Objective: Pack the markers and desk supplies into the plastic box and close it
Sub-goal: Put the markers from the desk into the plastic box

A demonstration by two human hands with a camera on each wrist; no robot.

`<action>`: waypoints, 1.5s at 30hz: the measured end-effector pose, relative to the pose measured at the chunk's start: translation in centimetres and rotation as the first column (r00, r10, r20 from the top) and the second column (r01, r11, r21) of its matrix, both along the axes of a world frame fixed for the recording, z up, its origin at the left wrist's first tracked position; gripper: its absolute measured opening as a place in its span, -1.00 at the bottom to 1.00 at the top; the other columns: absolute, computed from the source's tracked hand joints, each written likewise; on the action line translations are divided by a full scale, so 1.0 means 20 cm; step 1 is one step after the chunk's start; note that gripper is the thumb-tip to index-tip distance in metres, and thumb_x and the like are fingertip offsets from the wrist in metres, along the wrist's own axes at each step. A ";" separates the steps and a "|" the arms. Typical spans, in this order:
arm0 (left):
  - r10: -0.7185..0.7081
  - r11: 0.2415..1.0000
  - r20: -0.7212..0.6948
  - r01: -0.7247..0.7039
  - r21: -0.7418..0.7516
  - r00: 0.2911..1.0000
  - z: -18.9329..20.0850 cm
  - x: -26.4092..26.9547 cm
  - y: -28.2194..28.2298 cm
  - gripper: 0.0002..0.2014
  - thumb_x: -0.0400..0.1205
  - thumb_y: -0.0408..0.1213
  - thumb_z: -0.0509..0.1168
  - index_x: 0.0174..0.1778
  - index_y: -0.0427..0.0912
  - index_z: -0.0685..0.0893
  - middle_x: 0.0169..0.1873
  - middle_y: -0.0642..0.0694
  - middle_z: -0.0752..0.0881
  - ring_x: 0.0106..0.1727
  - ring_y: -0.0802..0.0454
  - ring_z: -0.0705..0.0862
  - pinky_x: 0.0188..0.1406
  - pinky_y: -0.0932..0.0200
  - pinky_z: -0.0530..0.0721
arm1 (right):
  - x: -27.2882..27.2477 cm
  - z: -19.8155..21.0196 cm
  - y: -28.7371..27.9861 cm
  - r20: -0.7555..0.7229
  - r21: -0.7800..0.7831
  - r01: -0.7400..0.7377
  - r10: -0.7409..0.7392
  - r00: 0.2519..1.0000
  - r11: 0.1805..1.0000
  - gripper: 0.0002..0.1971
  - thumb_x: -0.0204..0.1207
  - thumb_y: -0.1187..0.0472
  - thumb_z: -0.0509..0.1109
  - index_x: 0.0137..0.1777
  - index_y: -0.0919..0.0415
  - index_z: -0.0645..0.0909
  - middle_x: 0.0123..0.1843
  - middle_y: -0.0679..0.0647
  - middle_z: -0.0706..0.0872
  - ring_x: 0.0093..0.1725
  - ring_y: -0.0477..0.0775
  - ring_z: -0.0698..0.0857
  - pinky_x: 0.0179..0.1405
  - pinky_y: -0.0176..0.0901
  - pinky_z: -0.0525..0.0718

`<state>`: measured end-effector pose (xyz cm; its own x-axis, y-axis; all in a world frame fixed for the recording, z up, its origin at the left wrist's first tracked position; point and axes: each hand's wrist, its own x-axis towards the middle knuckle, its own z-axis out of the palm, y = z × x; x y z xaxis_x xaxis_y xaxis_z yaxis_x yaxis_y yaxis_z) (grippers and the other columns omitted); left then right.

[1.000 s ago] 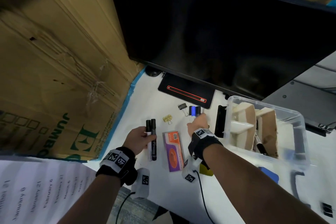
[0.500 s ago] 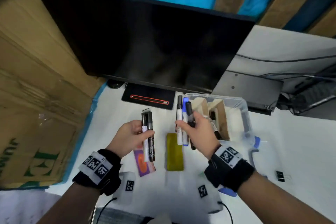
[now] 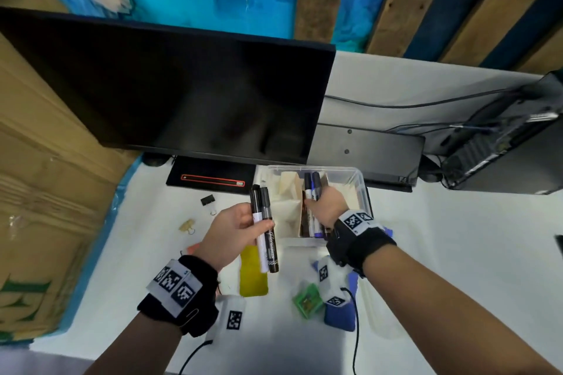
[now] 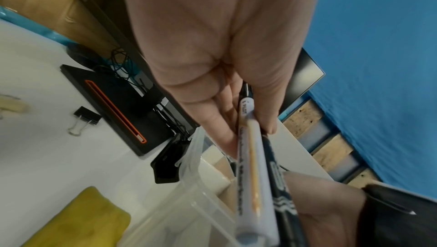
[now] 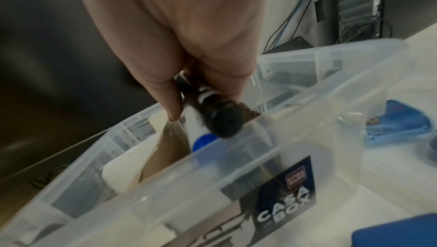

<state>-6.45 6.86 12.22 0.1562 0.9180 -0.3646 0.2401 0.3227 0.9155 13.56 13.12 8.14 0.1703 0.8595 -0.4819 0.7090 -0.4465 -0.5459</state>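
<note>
Both forearms are bare, no sleeves. Each wrist wears a black fabric band point(image 3: 359, 245) topped by a white plate printed with black square-code markers. A white tagged module hangs at 5 o'clock of the left band point(image 3: 179, 298), trailing a thin black cable.

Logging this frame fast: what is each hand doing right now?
Left hand: grips two black-capped markers above the white desk.
Right hand: grips a bundle of blue and black markers, lowering them into the clear plastic box.
</note>
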 end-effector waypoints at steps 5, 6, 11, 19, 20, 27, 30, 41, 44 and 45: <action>0.054 0.999 -0.039 -0.054 -0.005 0.998 -0.04 -0.01 -0.01 -0.82 0.50 -0.26 0.44 0.00 -0.14 0.73 -0.14 -0.14 0.87 -0.07 -0.01 0.81 -0.15 0.18 0.69 | -0.02 -0.03 0.02 -0.094 -0.113 0.055 -0.065 0.993 0.992 -0.59 0.66 0.15 0.16 0.33 0.45 0.51 0.33 0.36 0.63 0.32 0.32 0.61 0.28 -0.06 0.52; 0.065 0.998 -0.024 -0.065 -0.015 0.998 -0.04 -0.01 -0.02 -0.82 0.50 -0.28 0.44 0.01 -0.13 0.73 -0.14 -0.09 0.87 -0.07 0.03 0.82 -0.14 0.19 0.68 | -0.02 -0.05 0.02 -0.107 -0.156 0.075 -0.093 0.990 0.985 -0.57 0.66 0.12 0.16 0.37 0.43 0.48 0.36 0.33 0.62 0.34 0.29 0.60 0.28 -0.08 0.51; 0.088 0.996 0.005 -0.088 -0.028 0.996 -0.05 -0.01 -0.02 -0.80 0.51 -0.31 0.43 0.04 -0.15 0.73 -0.10 -0.07 0.87 -0.06 0.10 0.82 -0.18 0.34 0.68 | -0.01 -0.14 -0.01 -0.095 -0.247 0.144 -0.172 0.981 0.958 -0.56 0.67 0.16 0.13 0.45 0.42 0.39 0.43 0.28 0.56 0.40 0.28 0.55 0.29 -0.18 0.47; 0.064 0.998 -0.010 -0.064 -0.009 0.998 -0.05 0.01 -0.01 -0.79 0.52 -0.34 0.41 0.07 -0.12 0.72 -0.07 -0.10 0.86 -0.01 0.05 0.81 -0.06 0.16 0.70 | -0.04 -0.12 -0.07 -0.016 0.027 0.164 -0.163 0.986 0.986 -0.74 0.59 0.28 0.23 0.25 0.27 0.39 0.26 0.32 0.61 0.26 0.33 0.61 0.25 0.07 0.54; 0.055 0.999 -0.013 -0.055 -0.003 0.998 -0.05 0.02 -0.01 -0.80 0.53 -0.33 0.40 0.07 -0.12 0.73 -0.08 -0.10 0.86 -0.02 0.05 0.81 -0.09 0.20 0.70 | -0.03 -0.12 -0.08 -0.066 0.060 0.164 -0.160 0.985 0.985 -0.81 0.61 0.26 0.23 0.16 0.25 0.37 0.19 0.31 0.63 0.19 0.32 0.63 0.18 0.06 0.55; 0.005 0.999 -0.046 -0.002 0.051 0.999 -0.01 0.20 0.05 -0.88 0.50 -0.31 0.43 -0.06 -0.14 0.75 -0.16 -0.10 0.83 -0.14 0.02 0.82 -0.20 0.18 0.78 | 0.13 0.09 -0.18 -0.494 0.256 0.259 -0.104 0.863 0.931 -0.89 0.66 0.31 0.12 0.14 0.21 0.39 -0.16 0.11 0.67 -0.22 0.10 0.70 -0.16 0.03 0.68; -0.034 0.996 -0.079 0.040 0.076 0.996 -0.02 0.35 0.12 -0.88 0.50 -0.26 0.43 -0.08 -0.16 0.73 -0.18 -0.04 0.81 -0.18 0.06 0.81 -0.16 0.08 0.81 | 0.24 0.16 -0.22 -0.530 0.309 0.301 -0.099 0.842 0.902 -0.90 0.68 0.20 0.12 -0.02 0.01 0.43 -0.10 0.08 0.71 -0.18 0.04 0.72 -0.29 -0.31 0.63; -0.028 0.998 -0.326 0.043 0.037 0.945 -0.12 0.64 0.26 -0.58 0.47 -0.18 0.47 0.19 -0.32 0.65 -0.08 -0.07 0.72 -0.01 -0.05 0.72 -0.02 0.16 0.60 | 0.45 0.13 -0.30 -0.551 0.289 0.261 -0.064 0.832 0.921 -0.85 0.65 0.04 0.22 -0.09 0.08 0.48 -0.12 0.08 0.69 -0.24 -0.11 0.66 -0.38 -0.48 0.57; 0.045 0.997 -0.305 -0.022 0.078 0.951 -0.08 0.65 0.25 -0.39 0.46 -0.16 0.48 0.40 -0.32 0.51 0.22 -0.21 0.71 0.18 -0.05 0.69 0.16 0.25 0.53 | 0.46 0.12 -0.33 -0.586 0.240 0.168 0.005 0.811 0.956 -0.78 0.59 -0.02 0.30 -0.12 0.13 0.50 -0.24 0.08 0.70 -0.37 -0.02 0.66 -0.42 -0.19 0.59; 0.072 0.994 -0.288 -0.044 0.103 0.955 -0.08 0.63 0.24 -0.44 0.47 -0.16 0.47 0.36 -0.29 0.55 0.20 -0.21 0.72 0.16 -0.03 0.70 0.19 0.23 0.57 | 0.46 0.11 -0.35 -0.593 0.230 0.128 0.035 0.804 0.965 -0.76 0.57 -0.02 0.33 -0.14 0.16 0.51 -0.28 0.10 0.69 -0.41 0.02 0.65 -0.46 -0.17 0.58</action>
<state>6.23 11.70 10.62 0.0017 0.9547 -0.2976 0.4842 0.2596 0.8356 22.82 6.18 10.39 -0.0324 0.9609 -0.2750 0.1962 -0.2636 -0.9444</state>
